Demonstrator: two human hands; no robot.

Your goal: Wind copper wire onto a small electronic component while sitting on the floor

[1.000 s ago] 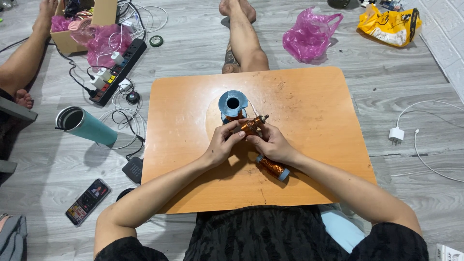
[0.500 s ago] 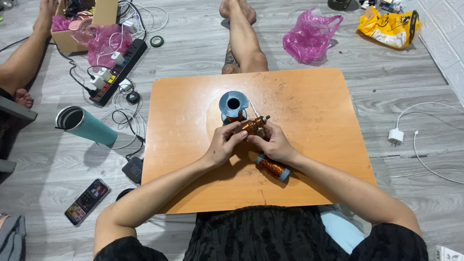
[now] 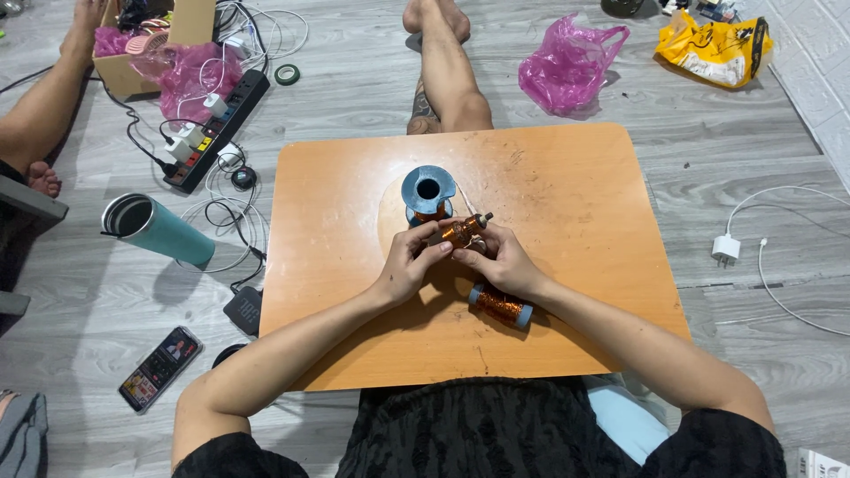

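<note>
Hands worked together over the middle of the orange board [image 3: 567,186]. The left hand [image 3: 409,265] and the right hand [image 3: 503,262] both pinched a small copper-wound coil [image 3: 464,230], fingertips closed narrowly on it, its dark tip pointing up and to the right. The coil sat just near of an upright blue spool [image 3: 428,192], whose copper winding showed below its rim. A second copper-wound spool [image 3: 501,305] lay on its side near the right wrist, apart from both hands.

Judged step: winding or dressing wire on the small coil by hand. A wire between the coil and the blue spool could not be made out. The next move would seem to call for a steady pinch, turning the coil without letting the fine wire slacken or kink.

Against the frame half a second earlier: hands, coil and both spools sat in the same places; no change in grip was detectable.

Off the board, left: a teal tumbler [image 3: 155,228] on its side, a power strip [image 3: 217,128], a phone [image 3: 159,369].
</note>
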